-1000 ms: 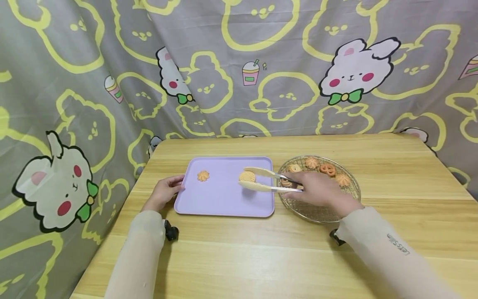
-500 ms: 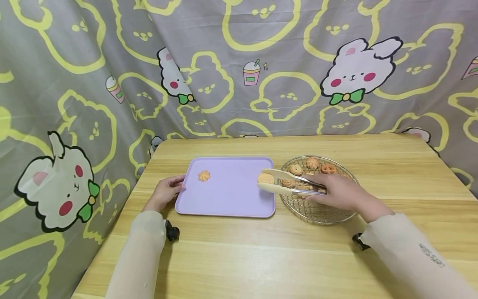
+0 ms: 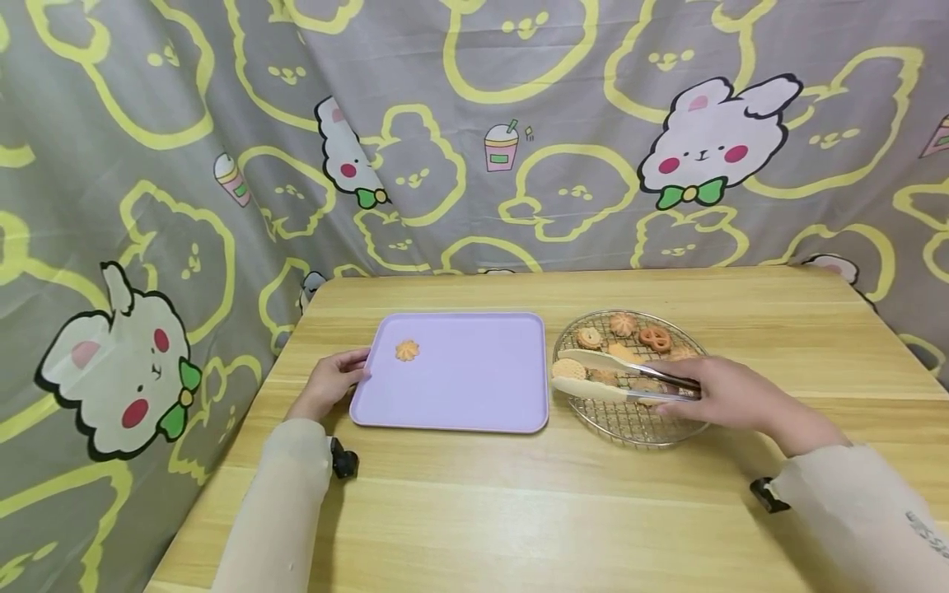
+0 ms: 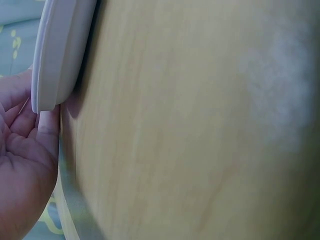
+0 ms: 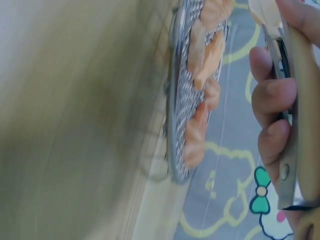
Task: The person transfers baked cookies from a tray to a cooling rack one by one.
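My left hand grips the left edge of a lilac tray; in the left wrist view its fingers lie at the tray's rim. A flower-shaped cookie sits on the tray's upper left. My right hand holds tongs with cream tips and metal arms. Between the tips is a round, dimpled cookie, over the left rim of a round wire rack. Whether this cookie touches the rack cannot be made out. In the right wrist view, fingers curl round the tongs.
Several cookies lie on the rack, among them a pretzel-shaped one, a flower-shaped one and a ring-like one. Tray and rack stand side by side on a wooden table. A patterned grey curtain hangs behind.
My right hand has moved right with the tongs, carrying the round cookie from above the tray to the rack's left side. My left hand has stayed at the tray's edge.
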Available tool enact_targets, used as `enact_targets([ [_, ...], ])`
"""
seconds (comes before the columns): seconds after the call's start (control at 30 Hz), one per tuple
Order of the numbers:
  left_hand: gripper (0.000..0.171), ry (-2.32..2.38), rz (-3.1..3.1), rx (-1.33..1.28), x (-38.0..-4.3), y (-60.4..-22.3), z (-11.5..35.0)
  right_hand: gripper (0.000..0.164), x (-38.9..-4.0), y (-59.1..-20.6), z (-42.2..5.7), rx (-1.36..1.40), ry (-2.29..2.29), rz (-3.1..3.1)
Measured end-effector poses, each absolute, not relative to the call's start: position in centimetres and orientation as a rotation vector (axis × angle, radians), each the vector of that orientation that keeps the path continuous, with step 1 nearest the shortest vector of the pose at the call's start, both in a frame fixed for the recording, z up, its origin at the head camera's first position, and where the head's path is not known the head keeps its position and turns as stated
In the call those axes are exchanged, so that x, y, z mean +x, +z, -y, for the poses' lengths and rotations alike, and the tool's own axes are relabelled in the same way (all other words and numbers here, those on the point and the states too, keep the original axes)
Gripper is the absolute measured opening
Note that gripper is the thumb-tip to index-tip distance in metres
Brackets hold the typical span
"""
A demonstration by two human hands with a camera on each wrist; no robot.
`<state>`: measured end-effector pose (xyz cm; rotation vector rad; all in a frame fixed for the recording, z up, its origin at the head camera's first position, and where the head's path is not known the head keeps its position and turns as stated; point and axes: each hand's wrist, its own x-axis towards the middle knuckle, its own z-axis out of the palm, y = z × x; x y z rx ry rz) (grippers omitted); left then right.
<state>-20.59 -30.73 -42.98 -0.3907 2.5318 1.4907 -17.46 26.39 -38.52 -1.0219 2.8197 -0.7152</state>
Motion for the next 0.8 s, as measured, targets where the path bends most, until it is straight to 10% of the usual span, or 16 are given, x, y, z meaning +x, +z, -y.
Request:
enact_targets([
  [0.8,0.045,1.479,-2.564,-0.378,-21.0,-43.4,30.9,0.060,-15.5,-39.8,-32.3,-0.945,-0.769,-2.877],
])
